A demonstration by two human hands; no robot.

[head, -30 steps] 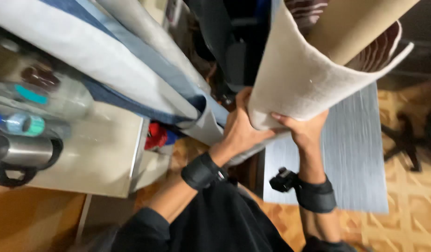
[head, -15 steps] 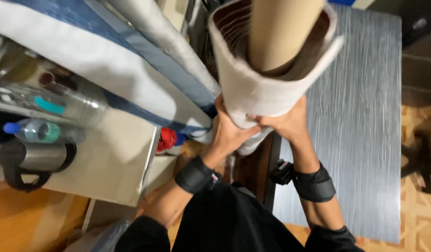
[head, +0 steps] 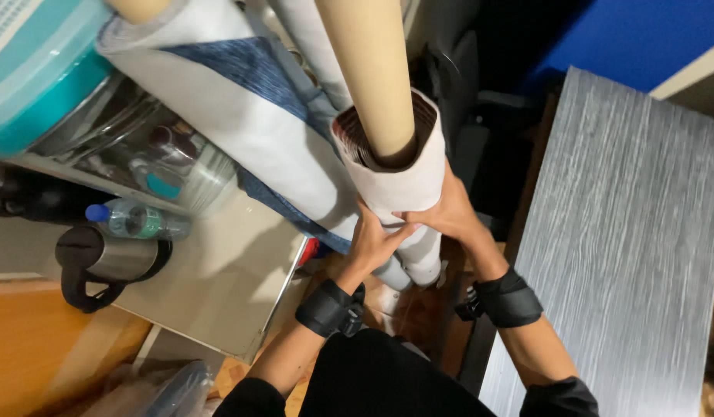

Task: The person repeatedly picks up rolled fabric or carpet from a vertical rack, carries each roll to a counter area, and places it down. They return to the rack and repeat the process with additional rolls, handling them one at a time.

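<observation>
Upright roll of material (head: 396, 166) at centre, wrapped around a cardboard tube (head: 368, 69) that rises out of its top. Left hand (head: 374, 241) against the roll's lower left side, right hand (head: 450, 212) against its lower right side, fingertips meeting in front of it. Just left of the roll, a second wide roll (head: 241, 123), leaning, touching it. Further left, a table (head: 218, 286), bearing a kettle (head: 110, 259) near the left edge and a bottle (head: 133, 218) lying just behind the kettle. Right of the hands, well apart, a long panel (head: 627, 247). Under the table's near corner, a plastic bag (head: 171, 390).
</observation>
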